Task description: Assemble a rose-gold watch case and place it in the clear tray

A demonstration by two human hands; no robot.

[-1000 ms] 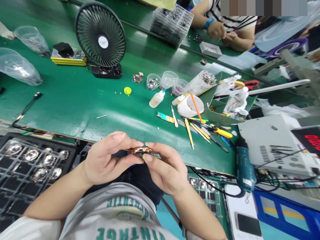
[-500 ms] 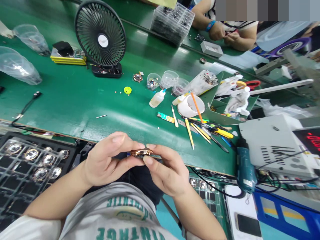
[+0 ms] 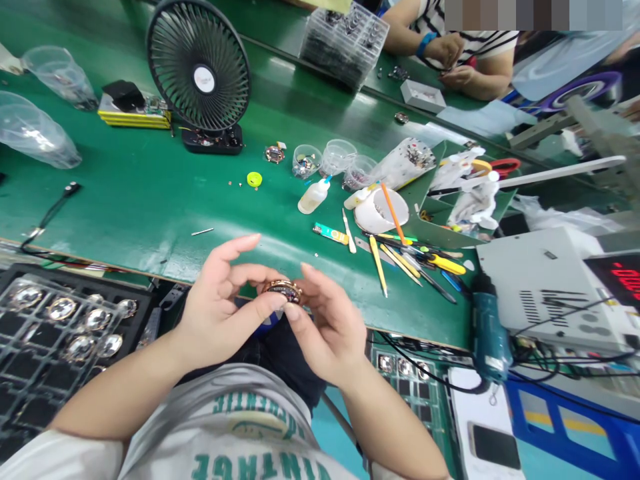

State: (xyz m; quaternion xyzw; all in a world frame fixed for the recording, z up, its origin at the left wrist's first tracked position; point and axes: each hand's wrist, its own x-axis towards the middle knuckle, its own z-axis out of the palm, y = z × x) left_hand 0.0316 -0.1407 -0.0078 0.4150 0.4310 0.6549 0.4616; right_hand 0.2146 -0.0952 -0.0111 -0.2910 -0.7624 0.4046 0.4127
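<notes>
A round rose-gold watch case (image 3: 283, 289) with a dark, detailed inside is held tilted between my two hands, just over the bench's front edge. My left hand (image 3: 225, 303) grips its left side, thumb at the near rim and a finger behind; the index finger is raised off it. On the other side, my right hand (image 3: 327, 320) pinches the case with its thumb at the near rim, and its index finger points upward. Fingers hide part of the case's rim. A similar case (image 3: 275, 154) lies farther back on the green bench (image 3: 200, 193).
A black fan (image 3: 204, 79) stands at the back. Glue bottle (image 3: 315, 195), plastic cups (image 3: 306, 162) and scattered tools (image 3: 400, 261) lie right of centre. A teal electric screwdriver (image 3: 490, 333) hangs at right. Trays of watch cases (image 3: 63, 308) sit at left. Across the bench, another person's hands (image 3: 453, 63) work.
The watch case has turned from nearly edge-on to show its dark inside, and has risen slightly. My left index finger has lifted away, and my right index finger has also come up.
</notes>
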